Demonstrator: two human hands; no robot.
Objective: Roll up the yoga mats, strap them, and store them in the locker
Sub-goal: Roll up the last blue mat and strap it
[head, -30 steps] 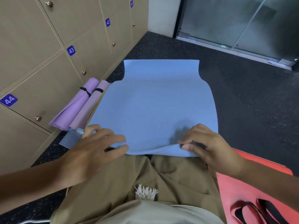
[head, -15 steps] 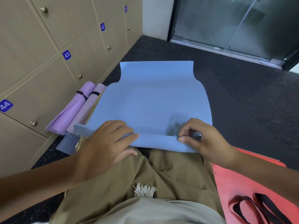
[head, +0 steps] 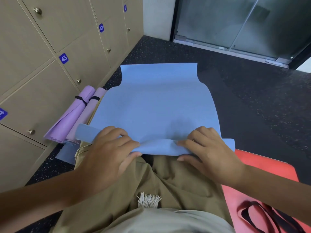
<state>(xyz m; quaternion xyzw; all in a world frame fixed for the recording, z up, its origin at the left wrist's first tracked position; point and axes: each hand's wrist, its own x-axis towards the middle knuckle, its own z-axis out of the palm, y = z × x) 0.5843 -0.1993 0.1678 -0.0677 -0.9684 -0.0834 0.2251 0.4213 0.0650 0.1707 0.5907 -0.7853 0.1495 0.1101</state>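
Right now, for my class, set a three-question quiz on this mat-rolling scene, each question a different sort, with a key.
1. True or false: both purple mats are strapped.
2. Which mat do the left hand and right hand grip? A blue mat B red mat C purple
3. Fill in: loose black straps lie on the ___ mat.

Key: 1 true; 2 A; 3 red.

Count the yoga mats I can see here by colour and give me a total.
Blue mat, being rolled: 1
Purple rolled mats, strapped: 2
Red mat: 1
Total: 4
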